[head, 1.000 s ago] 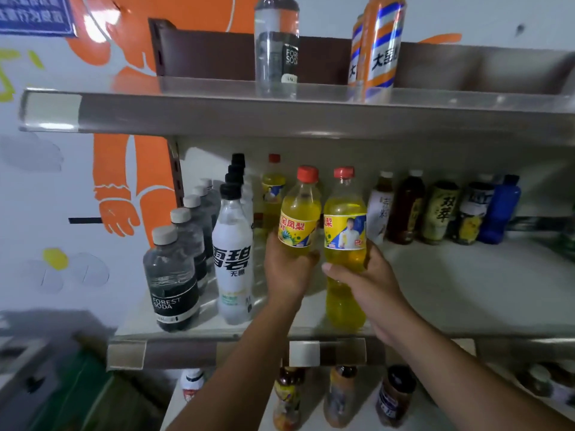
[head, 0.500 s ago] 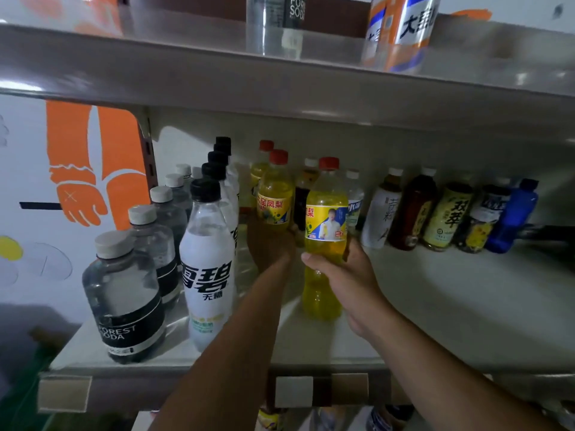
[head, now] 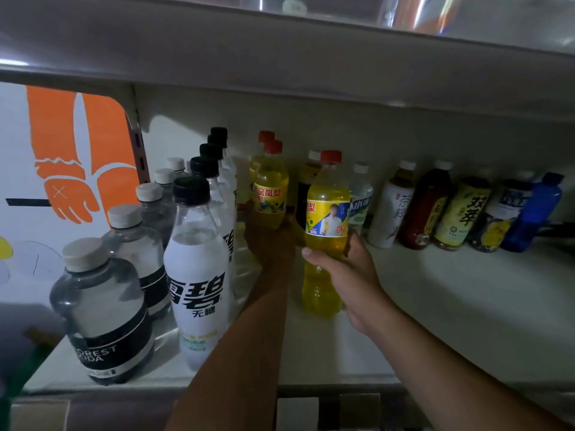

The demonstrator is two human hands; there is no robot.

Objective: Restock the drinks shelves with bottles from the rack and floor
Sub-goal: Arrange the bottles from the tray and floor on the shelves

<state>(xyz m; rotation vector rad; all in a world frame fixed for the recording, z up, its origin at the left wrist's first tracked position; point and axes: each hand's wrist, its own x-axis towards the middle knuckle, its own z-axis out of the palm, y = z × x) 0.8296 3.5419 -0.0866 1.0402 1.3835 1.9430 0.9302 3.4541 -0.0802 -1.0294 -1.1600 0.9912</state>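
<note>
Bottles (head: 327,213), yellow, red-capped, upright

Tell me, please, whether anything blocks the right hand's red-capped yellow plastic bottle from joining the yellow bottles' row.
The left hand, gripping another yellow plastic bottle at that row's front, fills the space beside the held bottle.
</note>
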